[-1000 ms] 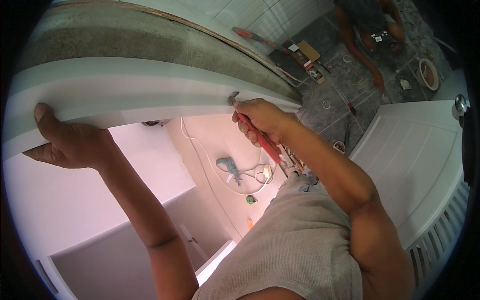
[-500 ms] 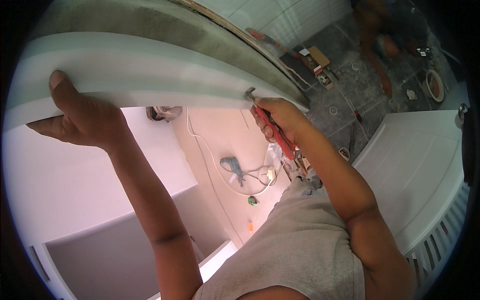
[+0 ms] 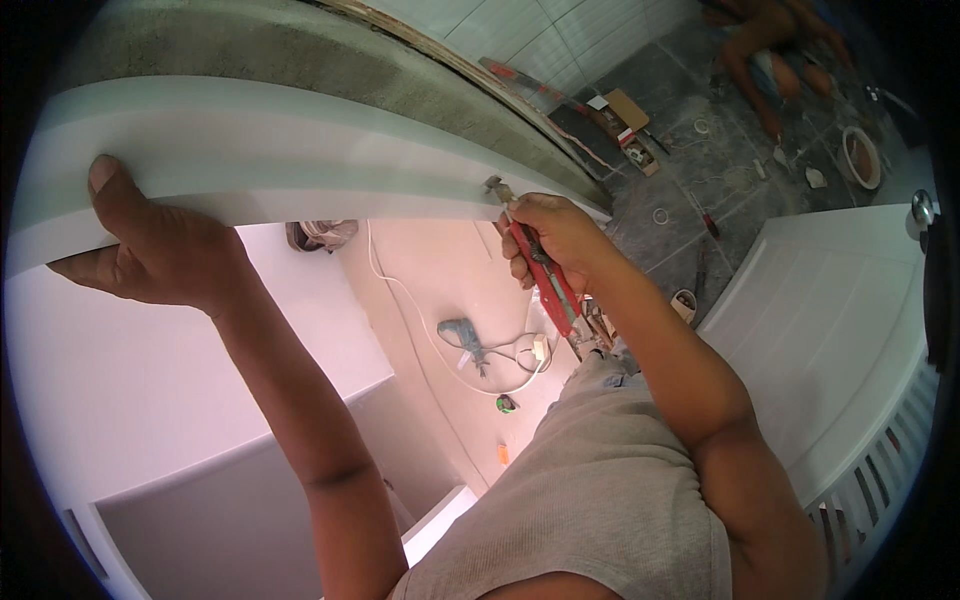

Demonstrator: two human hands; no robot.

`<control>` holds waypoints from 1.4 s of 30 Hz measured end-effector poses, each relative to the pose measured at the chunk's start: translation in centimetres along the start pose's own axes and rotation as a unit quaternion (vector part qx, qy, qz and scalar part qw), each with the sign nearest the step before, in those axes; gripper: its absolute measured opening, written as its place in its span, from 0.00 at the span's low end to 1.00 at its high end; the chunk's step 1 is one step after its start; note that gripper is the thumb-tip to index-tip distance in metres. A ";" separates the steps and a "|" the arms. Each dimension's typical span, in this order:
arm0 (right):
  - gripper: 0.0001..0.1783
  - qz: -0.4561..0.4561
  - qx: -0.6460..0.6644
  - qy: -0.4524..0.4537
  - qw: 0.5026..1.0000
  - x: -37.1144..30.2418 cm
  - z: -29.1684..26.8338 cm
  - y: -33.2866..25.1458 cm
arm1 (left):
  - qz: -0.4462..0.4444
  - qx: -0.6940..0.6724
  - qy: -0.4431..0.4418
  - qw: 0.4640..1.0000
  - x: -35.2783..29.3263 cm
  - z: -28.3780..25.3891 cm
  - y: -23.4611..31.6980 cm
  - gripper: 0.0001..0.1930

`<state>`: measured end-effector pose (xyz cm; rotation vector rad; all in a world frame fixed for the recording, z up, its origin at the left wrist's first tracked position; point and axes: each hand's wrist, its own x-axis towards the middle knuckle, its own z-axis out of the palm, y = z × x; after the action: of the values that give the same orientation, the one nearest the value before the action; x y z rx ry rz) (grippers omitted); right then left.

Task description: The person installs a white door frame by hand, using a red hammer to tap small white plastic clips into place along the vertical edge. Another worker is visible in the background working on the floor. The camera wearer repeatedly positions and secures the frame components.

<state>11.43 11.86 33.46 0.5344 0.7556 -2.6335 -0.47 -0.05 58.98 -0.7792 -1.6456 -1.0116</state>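
A long white frame board (image 3: 310, 165) runs across the upper part of the view, along a rough cement wall edge. My left hand (image 3: 160, 240) grips its lower edge at the left, thumb on the face and fingers bent behind. My right hand (image 3: 550, 240) is closed around a red-handled tool (image 3: 545, 275) near the board's right end. A small metal head (image 3: 495, 184), hammer-like in shape, sticks up from the tool beside the board. Whether that head touches the board I cannot tell. Part of the handle is covered by my fingers.
Below lie a blue-grey power drill (image 3: 460, 335) with its cord, a white cable and a tape measure (image 3: 505, 404). A white door (image 3: 810, 290) leans at right. Beyond, a person crouches on dark tiles near an open cardboard box (image 3: 627, 110) and a white bucket (image 3: 860, 160).
The red-handled tool has turned a little in my right hand, showing more of its side. My left hand keeps its grip. The crouching person has shifted, and the view has moved slightly.
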 end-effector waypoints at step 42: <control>0.15 -0.072 -0.050 0.115 0.990 -0.2 4.9 0.8 | 0.065 0.032 -0.071 0.995 2.3 -2.1 -2.5 0.30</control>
<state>10.62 8.52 37.08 0.7912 1.0251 -2.6766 -2.39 -2.99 60.87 -0.9205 -1.7151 -0.8245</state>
